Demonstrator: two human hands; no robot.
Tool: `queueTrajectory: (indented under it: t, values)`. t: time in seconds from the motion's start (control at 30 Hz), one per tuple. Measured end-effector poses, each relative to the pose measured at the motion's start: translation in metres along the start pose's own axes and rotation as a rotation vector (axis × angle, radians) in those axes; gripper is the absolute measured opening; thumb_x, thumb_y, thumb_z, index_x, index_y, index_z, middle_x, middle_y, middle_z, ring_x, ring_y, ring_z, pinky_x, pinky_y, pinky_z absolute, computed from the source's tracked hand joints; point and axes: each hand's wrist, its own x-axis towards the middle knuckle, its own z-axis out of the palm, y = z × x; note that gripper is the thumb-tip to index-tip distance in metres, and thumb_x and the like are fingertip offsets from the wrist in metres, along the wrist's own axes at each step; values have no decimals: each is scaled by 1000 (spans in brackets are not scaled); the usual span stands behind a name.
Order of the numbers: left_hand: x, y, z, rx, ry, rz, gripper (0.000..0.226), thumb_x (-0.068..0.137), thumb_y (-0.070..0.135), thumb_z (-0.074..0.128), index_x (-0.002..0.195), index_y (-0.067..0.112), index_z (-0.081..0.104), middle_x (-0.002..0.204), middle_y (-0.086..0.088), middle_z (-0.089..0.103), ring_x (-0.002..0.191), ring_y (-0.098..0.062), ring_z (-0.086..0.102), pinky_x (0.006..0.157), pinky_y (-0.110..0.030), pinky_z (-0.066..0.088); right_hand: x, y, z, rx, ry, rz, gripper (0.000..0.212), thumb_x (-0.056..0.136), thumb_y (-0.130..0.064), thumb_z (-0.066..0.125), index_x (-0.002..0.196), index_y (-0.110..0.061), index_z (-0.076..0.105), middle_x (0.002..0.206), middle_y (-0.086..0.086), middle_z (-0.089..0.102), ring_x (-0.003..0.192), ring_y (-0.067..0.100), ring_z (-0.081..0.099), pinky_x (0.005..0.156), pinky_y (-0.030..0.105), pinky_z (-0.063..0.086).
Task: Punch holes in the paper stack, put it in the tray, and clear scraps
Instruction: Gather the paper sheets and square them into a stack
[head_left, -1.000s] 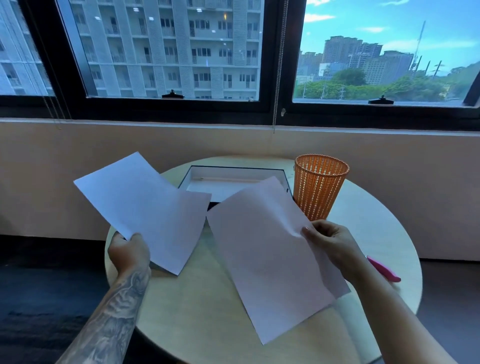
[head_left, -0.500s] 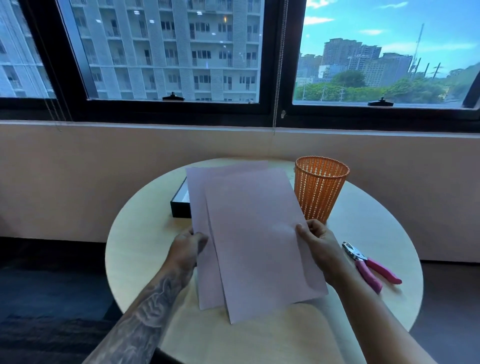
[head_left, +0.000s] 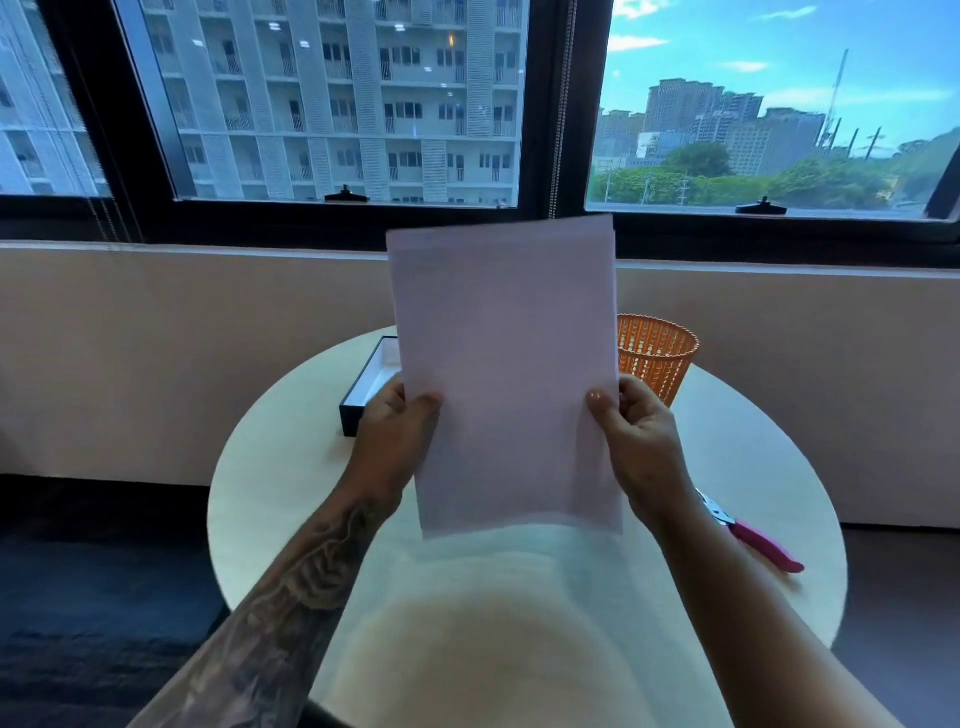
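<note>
You hold the paper (head_left: 506, 374) upright above the table (head_left: 270, 467), one hand on each long edge. Your left hand (head_left: 397, 434) pinches the left edge, thumb on the front face and the fingers hidden behind the sheets. Your right hand (head_left: 636, 434) pinches the right edge the same way, thumb on the front and fingers curled behind. The sheets look squared up, with only a thin sliver of a second edge showing at the top right. Behind your left fingers lies the tray (head_left: 363, 395), mostly hidden by the paper. Just beyond your right fingers stands the orange basket (head_left: 660, 356). The punch (head_left: 748, 535) lies on the table outside your right wrist, well apart from your fingers.
</note>
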Motion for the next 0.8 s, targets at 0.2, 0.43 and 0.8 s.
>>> queueTrajectory:
  t: [0.2,0.43,0.8]
  values:
    - [5,9,-3,-34,-4,45,18,97,10,58,110,15,69,102,0,76,84,-14,72,68,-23,56,4,-7,4,63,-14,-14,12,101,-12,59,106,-17,69,96,-1,78,89,17,72,80,34,61]
    - [-13,-39,-3,52,-23,-2,12,94,9,65,103,11,72,98,-3,77,89,-19,69,78,-34,56,-26,36,0,13,-94,147,27,99,-14,62,126,-14,60,110,2,74,100,18,73,74,24,59]
    - [5,-34,3,-380,214,-185,17,97,11,62,110,20,66,114,1,71,106,-24,65,92,-45,53,-44,44,5,144,3,322,70,65,-60,75,123,-25,59,112,0,67,106,20,67,86,35,51]
